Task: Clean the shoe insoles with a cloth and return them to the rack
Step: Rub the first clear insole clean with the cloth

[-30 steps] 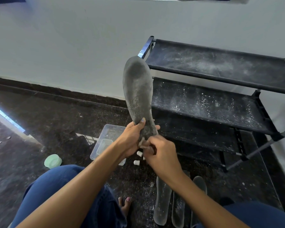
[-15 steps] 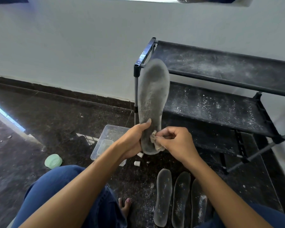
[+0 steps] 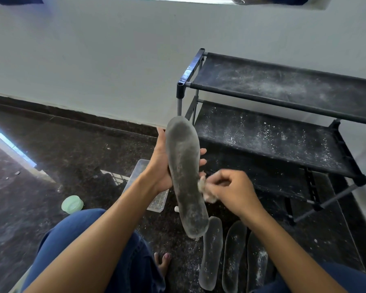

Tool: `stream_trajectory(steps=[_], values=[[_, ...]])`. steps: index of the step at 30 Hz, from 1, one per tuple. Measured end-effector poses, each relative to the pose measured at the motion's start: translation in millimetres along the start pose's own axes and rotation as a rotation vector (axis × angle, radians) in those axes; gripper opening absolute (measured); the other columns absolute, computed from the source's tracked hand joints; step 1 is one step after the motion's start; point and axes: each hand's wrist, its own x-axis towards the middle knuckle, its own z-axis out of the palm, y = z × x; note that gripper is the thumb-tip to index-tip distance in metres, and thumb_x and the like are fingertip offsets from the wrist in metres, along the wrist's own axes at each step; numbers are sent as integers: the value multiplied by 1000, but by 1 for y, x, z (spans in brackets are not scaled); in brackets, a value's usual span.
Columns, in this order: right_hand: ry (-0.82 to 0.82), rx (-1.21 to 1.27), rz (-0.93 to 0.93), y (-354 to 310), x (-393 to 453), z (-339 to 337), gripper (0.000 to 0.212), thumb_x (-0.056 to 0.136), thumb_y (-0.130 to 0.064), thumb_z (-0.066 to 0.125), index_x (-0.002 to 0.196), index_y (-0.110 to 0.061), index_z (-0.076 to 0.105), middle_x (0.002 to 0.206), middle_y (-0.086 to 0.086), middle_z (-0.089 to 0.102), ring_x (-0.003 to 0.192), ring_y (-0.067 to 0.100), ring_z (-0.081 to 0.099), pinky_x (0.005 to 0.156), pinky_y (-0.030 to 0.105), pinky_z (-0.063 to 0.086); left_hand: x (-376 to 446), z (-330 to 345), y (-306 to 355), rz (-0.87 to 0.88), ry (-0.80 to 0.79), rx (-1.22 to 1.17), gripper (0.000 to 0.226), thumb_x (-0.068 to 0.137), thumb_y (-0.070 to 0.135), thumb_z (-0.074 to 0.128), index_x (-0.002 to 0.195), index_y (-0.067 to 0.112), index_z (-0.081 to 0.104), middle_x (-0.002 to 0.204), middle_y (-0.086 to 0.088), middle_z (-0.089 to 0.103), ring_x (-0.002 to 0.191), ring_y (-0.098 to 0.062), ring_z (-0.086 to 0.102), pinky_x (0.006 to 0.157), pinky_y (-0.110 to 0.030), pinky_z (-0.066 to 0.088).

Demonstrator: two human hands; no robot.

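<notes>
A dusty grey insole (image 3: 185, 176) stands tilted in mid-air, toe end up. My left hand (image 3: 161, 163) holds it from behind at its middle, fingertips showing past its right edge. My right hand (image 3: 232, 190) pinches a small crumpled whitish cloth (image 3: 206, 192) against the insole's right edge. Three more grey insoles (image 3: 232, 256) lie side by side on the dark floor below. The black shoe rack (image 3: 283, 132) stands at the right, its fabric shelves speckled with white dust.
A clear plastic tray (image 3: 156, 201) sits on the floor behind my left wrist, a small white cap (image 3: 176, 208) beside it. A pale green lid (image 3: 72, 204) lies to the left. My blue-clad knees and a bare foot (image 3: 163, 263) fill the bottom.
The insole has dropped lower and tilted, its heel now hanging over the floor insoles. My left hand shifted from the heel up to its middle. My right hand with the cloth moved to its right edge.
</notes>
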Motion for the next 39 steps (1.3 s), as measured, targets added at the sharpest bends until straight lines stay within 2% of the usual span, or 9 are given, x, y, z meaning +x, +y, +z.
stream_trajectory(steps=[3, 9, 12, 18, 23, 27, 32, 36, 39], values=[[264, 61, -208, -6, -1, 4, 5, 74, -9, 72, 72, -13, 70, 70, -1, 68, 59, 5, 64, 54, 13, 49, 0, 6, -5, -41, 8, 31, 92, 75, 80, 32, 124, 7, 58, 125, -28, 58, 110, -35, 57, 94, -45, 46], [180, -67, -311, 5, -4, 27, 5, 75, -9, 72, 72, -11, 69, 66, -4, 68, 61, 9, 65, 61, 32, 55, 2, 10, -21, -206, -61, 92, 102, 74, 85, 28, 116, -2, 62, 113, -20, 63, 100, -29, 60, 94, -37, 48], [267, -73, -332, 7, 8, 21, 11, 76, -6, 71, 68, -11, 67, 66, -8, 68, 60, 9, 64, 61, 35, 54, 0, 16, -30, -243, -71, 157, 88, 75, 84, 29, 93, 5, 64, 89, -14, 62, 79, -22, 61, 74, -28, 53], [445, -241, -399, 4, 22, 8, 13, 75, -8, 71, 66, -14, 65, 64, -8, 64, 57, 6, 56, 54, 23, 45, -3, 19, -32, -257, -95, 166, 95, 80, 80, 22, 119, 3, 61, 100, -17, 65, 89, -25, 66, 80, -34, 56], [317, -242, -395, 6, 3, 28, 9, 75, -11, 71, 79, -17, 65, 69, -9, 65, 65, 7, 61, 64, 34, 53, 0, 17, -32, -255, -33, 186, 97, 77, 83, 15, 97, 5, 69, 90, -15, 71, 81, -21, 70, 70, -27, 57], [329, -167, -412, 4, 5, 25, 29, 79, -6, 68, 105, -20, 66, 81, -7, 68, 72, 2, 63, 71, 24, 55, -3, 19, -33, -280, -48, 181, 100, 76, 85, 11, 103, 10, 72, 103, -16, 71, 92, -24, 69, 82, -32, 56], [456, -160, -500, -4, 17, 14, 18, 82, -4, 67, 97, -12, 72, 89, -1, 69, 78, 2, 63, 75, 15, 52, -8, 23, -35, -350, -164, 174, 112, 63, 93, 14, 112, 9, 70, 117, -22, 61, 109, -35, 58, 100, -52, 44], [318, -171, -520, 1, 2, 30, 11, 82, -4, 68, 90, -10, 73, 84, -1, 70, 73, 3, 63, 71, 17, 52, 1, 15, -33, -292, 1, 175, 107, 61, 94, 10, 67, 4, 66, 61, -10, 63, 52, -18, 61, 55, -21, 51], [223, -193, -517, 8, -15, 45, 5, 80, -6, 69, 83, -8, 72, 78, -1, 66, 68, 5, 59, 65, 16, 48, 6, 10, -29, -278, 15, 103, 128, 46, 101, 18, 102, -6, 60, 90, -23, 66, 72, -24, 63, 70, -24, 51]])
